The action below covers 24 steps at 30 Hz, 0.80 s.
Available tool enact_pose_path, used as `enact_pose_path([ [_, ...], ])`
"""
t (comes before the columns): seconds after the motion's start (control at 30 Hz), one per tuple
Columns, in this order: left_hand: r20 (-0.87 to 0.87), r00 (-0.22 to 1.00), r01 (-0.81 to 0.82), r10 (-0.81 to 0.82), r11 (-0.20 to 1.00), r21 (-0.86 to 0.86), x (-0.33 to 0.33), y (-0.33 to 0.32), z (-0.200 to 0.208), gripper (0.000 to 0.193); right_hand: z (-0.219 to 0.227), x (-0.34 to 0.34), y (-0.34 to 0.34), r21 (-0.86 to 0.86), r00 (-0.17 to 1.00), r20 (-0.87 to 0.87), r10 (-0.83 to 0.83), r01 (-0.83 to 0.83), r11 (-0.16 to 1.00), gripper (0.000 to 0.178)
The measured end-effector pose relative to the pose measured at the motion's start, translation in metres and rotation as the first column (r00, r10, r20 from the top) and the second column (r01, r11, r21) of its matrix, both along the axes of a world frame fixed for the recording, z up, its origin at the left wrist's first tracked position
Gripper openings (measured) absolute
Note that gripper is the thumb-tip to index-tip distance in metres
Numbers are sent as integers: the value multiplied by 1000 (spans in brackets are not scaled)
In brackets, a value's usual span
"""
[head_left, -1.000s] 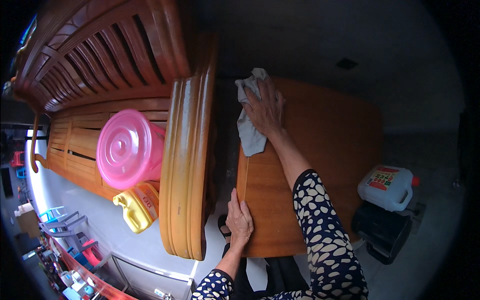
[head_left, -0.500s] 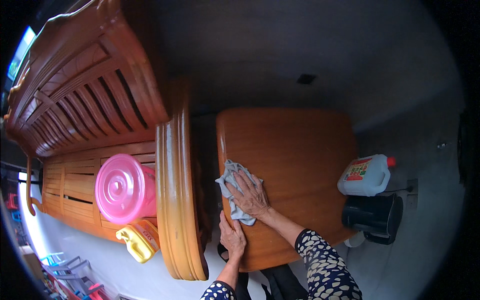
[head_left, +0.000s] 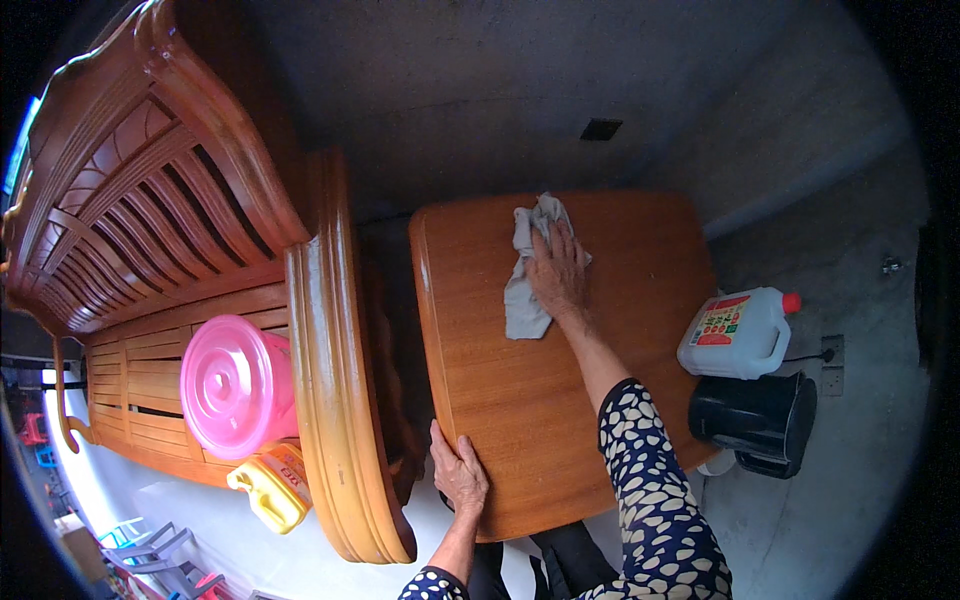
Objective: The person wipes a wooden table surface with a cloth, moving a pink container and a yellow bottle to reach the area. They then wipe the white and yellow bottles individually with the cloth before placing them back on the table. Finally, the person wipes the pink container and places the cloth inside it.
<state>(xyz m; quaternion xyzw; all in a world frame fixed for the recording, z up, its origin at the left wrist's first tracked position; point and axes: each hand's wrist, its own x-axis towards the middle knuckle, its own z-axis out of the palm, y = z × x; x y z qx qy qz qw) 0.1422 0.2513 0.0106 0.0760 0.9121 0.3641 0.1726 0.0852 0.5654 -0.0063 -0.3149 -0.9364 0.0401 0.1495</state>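
A pale grey cleaning cloth lies crumpled on the brown wooden table, toward its far side. My right hand holds the cloth down against the tabletop, its fingers over the cloth and its palm partly on it. My left hand rests at the table's near left edge, thumb and fingers apart, with nothing in it. The folds beneath the right hand are hidden.
Left of the table, across a narrow gap, stands a carved wooden bench. A pink lidded bucket and a yellow jug are on it. By the table's right edge are a white jug with a red cap and a black container.
My right hand and the cloth have slid away from me and to the right, from the table's left edge to its far part. The left hand stays at the near left edge.
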Motion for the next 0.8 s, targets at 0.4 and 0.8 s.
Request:
enact_pose_path([
  [0.4,28,999,-19,21,999,-50,-2,4,1,54,13,-8,-128,-44,759,-155,632,-644,763,53],
  [0.8,-26,999,-20,19,999,-46,0,0,-2,52,8,-110,-37,-45,897,-142,419,-429,902,47],
])
